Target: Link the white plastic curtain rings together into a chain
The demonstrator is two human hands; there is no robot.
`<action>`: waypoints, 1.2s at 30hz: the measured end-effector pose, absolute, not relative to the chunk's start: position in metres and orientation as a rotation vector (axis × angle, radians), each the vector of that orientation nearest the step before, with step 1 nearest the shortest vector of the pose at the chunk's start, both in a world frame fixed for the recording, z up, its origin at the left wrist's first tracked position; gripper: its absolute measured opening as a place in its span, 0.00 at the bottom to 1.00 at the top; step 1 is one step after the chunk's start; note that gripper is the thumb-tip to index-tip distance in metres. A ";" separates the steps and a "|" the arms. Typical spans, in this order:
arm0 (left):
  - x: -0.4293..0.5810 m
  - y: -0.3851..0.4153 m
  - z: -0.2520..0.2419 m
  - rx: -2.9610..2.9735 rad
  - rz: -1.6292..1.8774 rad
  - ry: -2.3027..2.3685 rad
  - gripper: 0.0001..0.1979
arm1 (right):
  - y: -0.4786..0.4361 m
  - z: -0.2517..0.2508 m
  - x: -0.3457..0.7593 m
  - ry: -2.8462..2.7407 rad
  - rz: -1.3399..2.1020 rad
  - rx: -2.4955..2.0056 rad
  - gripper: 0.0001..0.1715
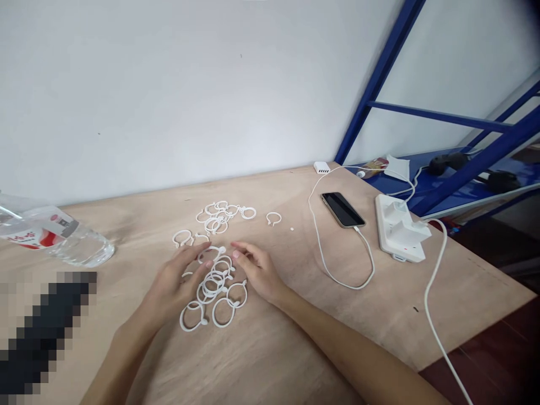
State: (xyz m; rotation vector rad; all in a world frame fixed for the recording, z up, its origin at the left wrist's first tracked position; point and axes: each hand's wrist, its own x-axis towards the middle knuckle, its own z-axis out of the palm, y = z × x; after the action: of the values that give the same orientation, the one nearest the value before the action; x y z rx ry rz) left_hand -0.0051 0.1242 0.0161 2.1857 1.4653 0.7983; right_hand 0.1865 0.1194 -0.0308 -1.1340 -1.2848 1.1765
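Note:
Several white plastic rings with small flat tabs, like curtain rings, lie in a near pile [212, 285] on the wooden table. My left hand [175, 281] is at the pile's left side, thumb and fingers apart around the edge of one ring [210, 256]; whether they touch it I cannot tell. To the right of the pile is my right hand [258, 271], its thumb and forefinger slightly apart and nothing visible between them. Farther back lies a second cluster of rings [219, 216], and a single open ring [274, 218] is to its right.
A clear bottle [86, 244] lies at the left, behind a pixelated dark object [46, 337]. On the right are a phone [343, 210] on a white cable [318, 247], a power strip [399, 228] with plugs, and a small white box [321, 167]. Blue metal frame bars [375, 84] rise behind.

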 end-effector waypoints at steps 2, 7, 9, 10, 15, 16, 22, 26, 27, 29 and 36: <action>0.003 0.121 0.014 2.213 0.825 1.388 0.21 | 0.121 -0.032 0.187 -1.280 1.190 -1.081 0.19; 0.012 0.118 0.011 2.175 0.896 1.352 0.19 | 0.122 -0.036 0.187 -1.299 1.112 -0.994 0.14; 0.013 0.118 0.011 2.146 0.906 1.364 0.19 | 0.122 -0.036 0.187 -1.284 1.095 -0.995 0.14; 0.014 0.118 0.011 2.132 0.901 1.369 0.20 | 0.122 -0.035 0.188 -1.278 1.091 -0.996 0.13; 0.016 0.117 0.009 2.078 0.886 1.372 0.18 | 0.121 -0.029 0.191 -1.318 1.073 -0.989 0.14; 0.017 0.116 0.009 2.072 0.880 1.367 0.18 | 0.121 -0.028 0.191 -1.326 1.069 -0.994 0.14; 0.014 0.118 0.013 2.048 0.841 1.384 0.21 | 0.121 -0.029 0.190 -1.324 1.070 -1.008 0.12; -0.002 0.130 0.004 2.083 0.847 1.452 0.21 | 0.119 -0.029 0.187 -1.335 1.037 -1.025 0.10; -0.007 0.134 -0.002 2.101 0.862 1.513 0.21 | 0.119 -0.028 0.187 -1.365 1.038 -1.017 0.09; -0.017 0.142 -0.015 2.179 0.868 1.678 0.21 | 0.118 -0.027 0.187 -1.449 1.046 -0.983 0.08; -0.020 0.147 -0.034 2.363 0.694 1.895 0.19 | 0.117 -0.027 0.187 -1.472 1.033 -0.969 0.09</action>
State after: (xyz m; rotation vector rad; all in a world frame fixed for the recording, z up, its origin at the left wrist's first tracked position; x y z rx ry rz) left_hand -0.0199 0.1466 -0.0341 2.3635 1.8952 0.6937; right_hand 0.1869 0.1169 -0.0274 -0.9689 -1.4716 1.0332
